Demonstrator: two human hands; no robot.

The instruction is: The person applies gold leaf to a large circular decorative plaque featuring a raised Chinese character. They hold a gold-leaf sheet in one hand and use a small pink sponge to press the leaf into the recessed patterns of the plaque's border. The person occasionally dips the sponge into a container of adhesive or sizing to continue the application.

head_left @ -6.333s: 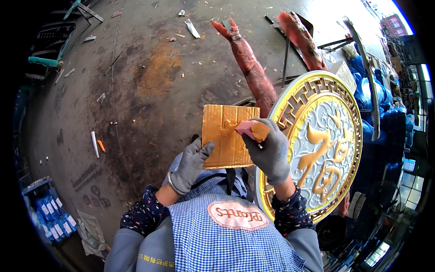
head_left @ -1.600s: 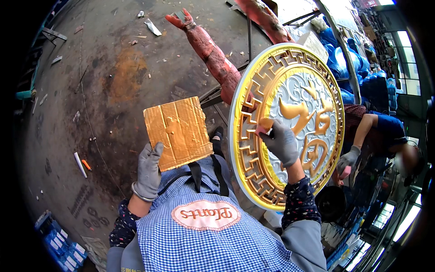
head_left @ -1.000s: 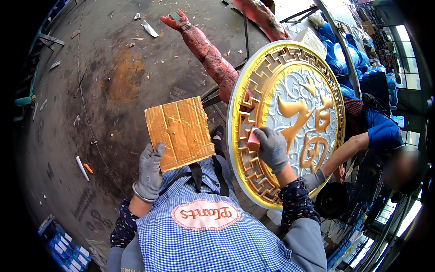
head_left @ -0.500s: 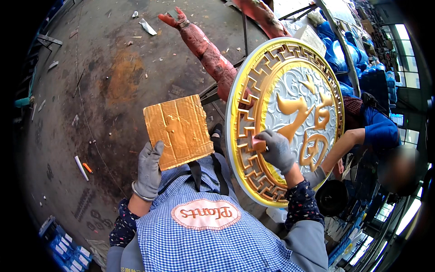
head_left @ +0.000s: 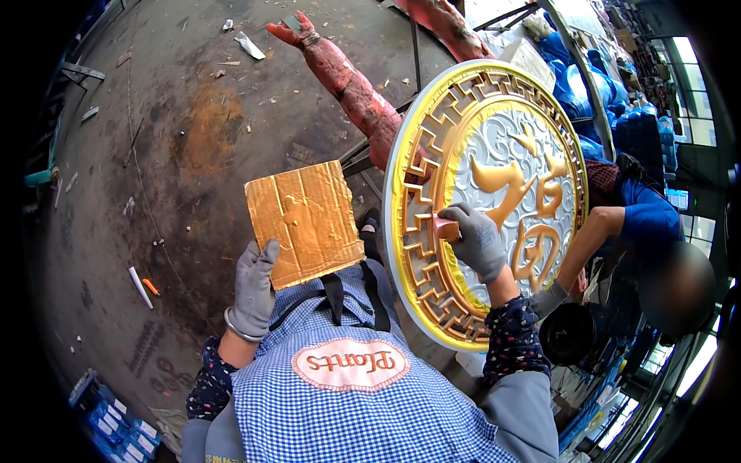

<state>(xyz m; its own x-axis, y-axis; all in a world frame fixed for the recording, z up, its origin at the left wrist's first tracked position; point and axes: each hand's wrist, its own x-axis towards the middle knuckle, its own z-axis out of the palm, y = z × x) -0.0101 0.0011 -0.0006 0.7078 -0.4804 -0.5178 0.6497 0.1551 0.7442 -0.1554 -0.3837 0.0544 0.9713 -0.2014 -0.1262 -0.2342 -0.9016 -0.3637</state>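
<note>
A grey-gloved left hand of mine (head_left: 256, 284) grips the lower left edge of a gold-painted cardboard square (head_left: 305, 224), thumb on top. The sheet carries a smeared thick patch of gold paint near its middle. My right hand (head_left: 476, 243), also gloved, pinches a small pinkish-brown sponge block (head_left: 445, 228) against the inner gold ring of a large round relief panel (head_left: 494, 197). Raised gold characters stand on the panel's grey-white scrollwork, with a gold key-pattern border around it. Yellow masking edges the rings. The sponge's contact face is hidden.
Another person's gloved hand (head_left: 549, 298) is at the panel's lower right edge. A red sculpted arm (head_left: 351, 85) reaches out behind the panel. A black round container (head_left: 567, 333) sits below right. Scraps and an orange object (head_left: 150, 287) lie on the stained concrete floor (head_left: 185, 193).
My right hand and the sponge have shifted slightly up and to the right along the ring. The co-worker's hand has moved a little to the right. My left hand stays put.
</note>
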